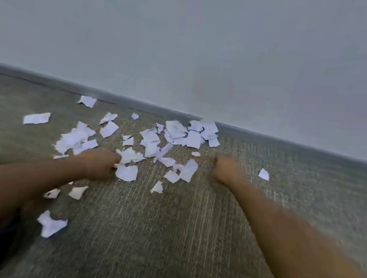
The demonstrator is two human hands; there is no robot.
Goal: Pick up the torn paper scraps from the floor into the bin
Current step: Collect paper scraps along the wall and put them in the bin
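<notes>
Torn paper scraps (129,145) lie scattered across the carpeted floor (164,231) in front of the wall (193,33), thickest near the skirting. My left hand (100,164) reaches into them, motion-blurred, so I cannot tell whether its curled fingers hold a piece. My right hand (228,169), equally smeared, hovers beside the scraps; its grip is unreadable. Something dark is cut off at the left edge.

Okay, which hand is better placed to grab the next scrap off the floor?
Probably the left hand: its fingers are right against the paper scraps in the thick of the pile. The right hand is blurred and sits at the pile's edge over bare carpet.
</notes>
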